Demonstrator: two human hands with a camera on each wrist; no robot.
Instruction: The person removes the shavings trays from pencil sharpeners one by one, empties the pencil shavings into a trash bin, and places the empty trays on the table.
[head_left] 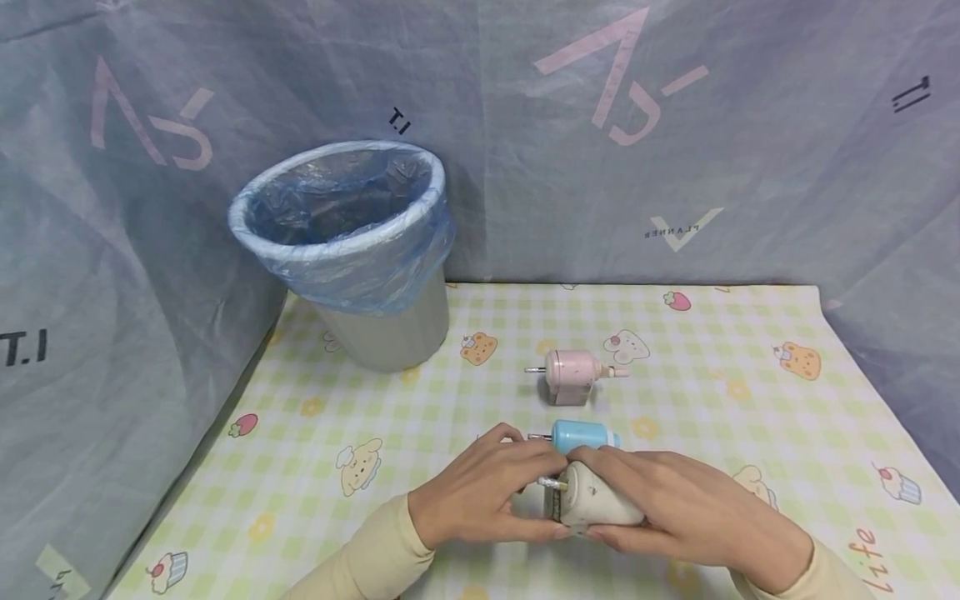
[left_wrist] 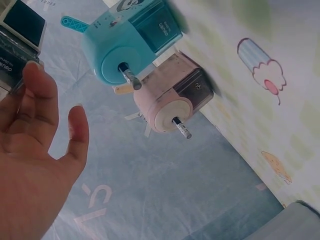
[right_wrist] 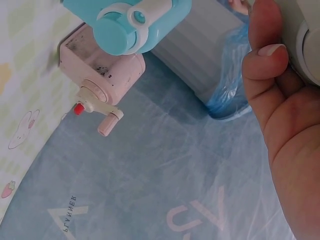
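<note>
A cream-white crank pencil sharpener with a short pencil sticking out of its front sits between both hands, close to the table's near side. My right hand grips its body from the right, fingers over the top and thumb low on the near side. My left hand holds its front end by the dark drawer, fingers curled; its thumb and index contact is partly hidden. Just beyond stands a blue pencil sharpener, and farther back a pink pencil sharpener, each with a pencil stub in front.
A grey bin lined with a blue bag stands at the back left. The table wears a green-checked cartoon cloth. Grey-blue fabric hangs behind and at the sides.
</note>
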